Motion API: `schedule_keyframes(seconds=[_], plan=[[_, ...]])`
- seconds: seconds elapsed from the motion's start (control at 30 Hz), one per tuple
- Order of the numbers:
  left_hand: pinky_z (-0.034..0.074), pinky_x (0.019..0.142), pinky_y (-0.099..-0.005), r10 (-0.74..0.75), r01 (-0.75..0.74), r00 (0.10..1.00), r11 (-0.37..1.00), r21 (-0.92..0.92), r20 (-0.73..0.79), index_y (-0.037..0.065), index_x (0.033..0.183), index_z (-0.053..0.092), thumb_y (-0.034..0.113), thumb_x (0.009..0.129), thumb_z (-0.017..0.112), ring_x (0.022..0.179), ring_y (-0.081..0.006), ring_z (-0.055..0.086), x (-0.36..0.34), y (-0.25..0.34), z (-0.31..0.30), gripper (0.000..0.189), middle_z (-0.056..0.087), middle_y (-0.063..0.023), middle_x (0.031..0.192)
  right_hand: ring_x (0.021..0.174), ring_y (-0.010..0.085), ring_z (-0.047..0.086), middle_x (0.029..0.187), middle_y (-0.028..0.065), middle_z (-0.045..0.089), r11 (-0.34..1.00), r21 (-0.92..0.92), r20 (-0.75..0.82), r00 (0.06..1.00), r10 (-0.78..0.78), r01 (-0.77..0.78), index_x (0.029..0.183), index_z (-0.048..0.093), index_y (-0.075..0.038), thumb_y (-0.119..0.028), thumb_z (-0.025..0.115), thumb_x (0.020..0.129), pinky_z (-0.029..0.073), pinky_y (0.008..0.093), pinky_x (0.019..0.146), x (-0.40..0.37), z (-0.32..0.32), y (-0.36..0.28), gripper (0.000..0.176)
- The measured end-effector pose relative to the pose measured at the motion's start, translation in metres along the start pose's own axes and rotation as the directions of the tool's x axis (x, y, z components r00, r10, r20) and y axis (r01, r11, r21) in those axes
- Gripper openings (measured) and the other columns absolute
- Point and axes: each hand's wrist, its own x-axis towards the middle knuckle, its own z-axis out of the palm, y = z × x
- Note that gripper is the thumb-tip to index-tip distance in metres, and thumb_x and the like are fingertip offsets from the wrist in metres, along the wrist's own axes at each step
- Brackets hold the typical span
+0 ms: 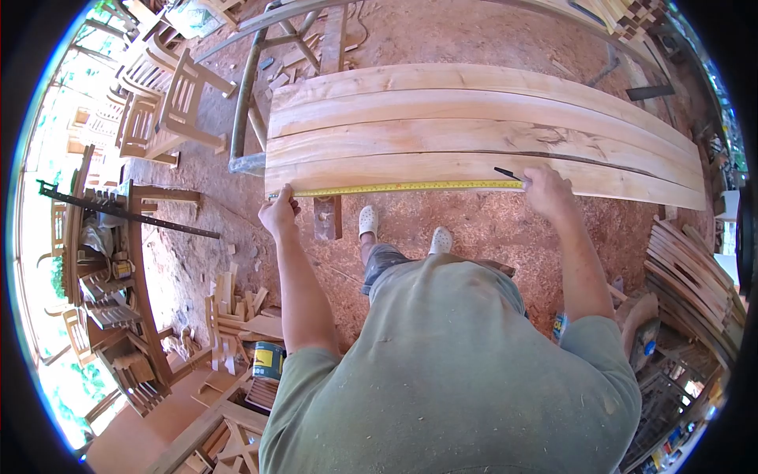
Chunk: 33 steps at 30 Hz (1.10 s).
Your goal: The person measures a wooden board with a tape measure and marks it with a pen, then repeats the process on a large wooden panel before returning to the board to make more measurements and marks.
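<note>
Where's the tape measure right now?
In the head view, the tape measure runs along the near edge of the boards, stretched from the left hand to the right hand.

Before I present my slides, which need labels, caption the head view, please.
Left hand and right hand, with black pen, stretch a yellow tape measure along the nearest wooden plank.

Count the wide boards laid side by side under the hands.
4: the nearest board, along the tape measure; the second board, beyond it; the third board; the farthest board. Any beneath would be hidden.
</note>
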Motion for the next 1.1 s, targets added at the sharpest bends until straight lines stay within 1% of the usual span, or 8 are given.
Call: schedule_keyframes(seconds=[0.1, 0.27, 0.4, 0.6, 0.67, 0.83, 0.93, 1.1], plan=[[0.047, 0.042, -0.0255, 0.021, -0.020, 1.000, 0.999, -0.043, 0.020, -0.001, 0.072, 0.056, 0.011, 0.077, 0.079, 0.048, -0.0130, 0.056, -0.001, -0.002, 0.000, 0.026, 0.060, -0.0075, 0.064, 0.108, 0.0330, 0.058, 0.111, 0.0135, 0.060, 1.000, -0.017, 0.019, 1.000, 0.022, -0.022, 0.102, 0.064, -0.011, -0.020, 0.056, 0.090, 0.041, 0.0567, 0.090, 0.000, -0.003, -0.004, 0.018], [0.044, 0.041, -0.0252, 0.185, -0.184, 0.983, 0.982, 0.053, -0.019, 0.001, 0.069, 0.057, 0.008, 0.078, 0.077, 0.046, -0.0123, 0.054, 0.007, -0.009, 0.002, 0.023, 0.059, -0.0063, 0.061, 0.109, 0.0331, 0.057, 0.112, 0.0135, 0.060, 0.999, -0.037, 0.046, 0.998, 0.040, -0.038, 0.102, 0.064, -0.011, -0.020, 0.056, 0.090, 0.041, 0.0569, 0.091, 0.001, -0.007, -0.006, 0.018], [0.042, 0.043, -0.0272, 0.181, -0.180, 0.983, 0.981, 0.066, -0.019, -0.001, 0.068, 0.055, 0.010, 0.076, 0.078, 0.048, -0.0135, 0.055, 0.009, -0.011, 0.003, 0.027, 0.060, -0.0086, 0.062, 0.109, 0.0338, 0.057, 0.113, 0.0144, 0.060, 0.999, -0.035, 0.046, 0.998, 0.043, -0.041, 0.101, 0.064, -0.011, -0.021, 0.056, 0.089, 0.040, 0.0576, 0.092, 0.003, -0.003, -0.002, 0.018], [0.041, 0.041, -0.0273, 0.123, -0.123, 0.992, 0.991, 0.050, -0.008, 0.001, 0.067, 0.056, 0.015, 0.076, 0.080, 0.048, -0.0125, 0.054, 0.004, -0.011, 0.001, 0.029, 0.060, -0.0072, 0.061, 0.109, 0.0346, 0.058, 0.112, 0.0149, 0.061, 0.998, -0.032, 0.059, 0.997, 0.051, -0.049, 0.102, 0.064, -0.011, -0.018, 0.052, 0.089, 0.040, 0.0579, 0.092, 0.006, -0.002, -0.001, 0.019], [0.041, 0.042, -0.0264, 0.051, -0.052, 0.999, 0.995, 0.081, 0.007, 0.004, 0.071, 0.057, 0.025, 0.079, 0.080, 0.048, -0.0113, 0.052, 0.005, -0.015, -0.001, 0.033, 0.057, -0.0036, 0.061, 0.109, 0.0346, 0.058, 0.112, 0.0151, 0.061, 0.998, -0.040, 0.061, 0.997, 0.052, -0.049, 0.102, 0.064, -0.011, -0.018, 0.051, 0.089, 0.041, 0.0577, 0.092, 0.006, -0.002, -0.002, 0.020], [0.039, 0.041, -0.0264, -0.037, 0.033, 0.998, 0.997, 0.074, 0.051, 0.003, 0.071, 0.058, 0.034, 0.080, 0.079, 0.048, -0.0118, 0.052, -0.001, -0.017, -0.007, 0.038, 0.058, -0.0041, 0.062, 0.108, 0.0343, 0.059, 0.113, 0.0155, 0.062, 0.995, -0.091, 0.087, 0.995, 0.056, -0.048, 0.103, 0.064, -0.012, -0.017, 0.050, 0.089, 0.042, 0.0565, 0.092, 0.008, -0.007, -0.007, 0.021], [0.038, 0.042, -0.0262, -0.061, 0.057, 0.996, 0.997, 0.050, 0.069, 0.004, 0.073, 0.059, 0.037, 0.080, 0.078, 0.049, -0.0115, 0.052, -0.004, -0.018, -0.008, 0.039, 0.058, -0.0033, 0.063, 0.103, 0.0363, 0.060, 0.107, 0.0167, 0.064, 0.995, -0.094, 0.079, 0.996, 0.037, -0.030, 0.102, 0.063, -0.009, -0.019, 0.058, 0.085, 0.046, 0.0540, 0.086, 0.009, -0.010, -0.007, 0.019], [0.039, 0.043, -0.0262, -0.085, 0.081, 0.995, 0.995, 0.061, 0.062, 0.004, 0.076, 0.060, 0.039, 0.081, 0.077, 0.050, -0.0114, 0.053, -0.005, -0.018, -0.005, 0.039, 0.058, -0.0028, 0.063, 0.108, 0.0329, 0.060, 0.111, 0.0142, 0.064, 0.997, -0.036, 0.126, 0.990, 0.067, -0.062, 0.101, 0.065, -0.012, -0.017, 0.052, 0.087, 0.043, 0.0545, 0.093, 0.012, -0.012, -0.006, 0.020]])
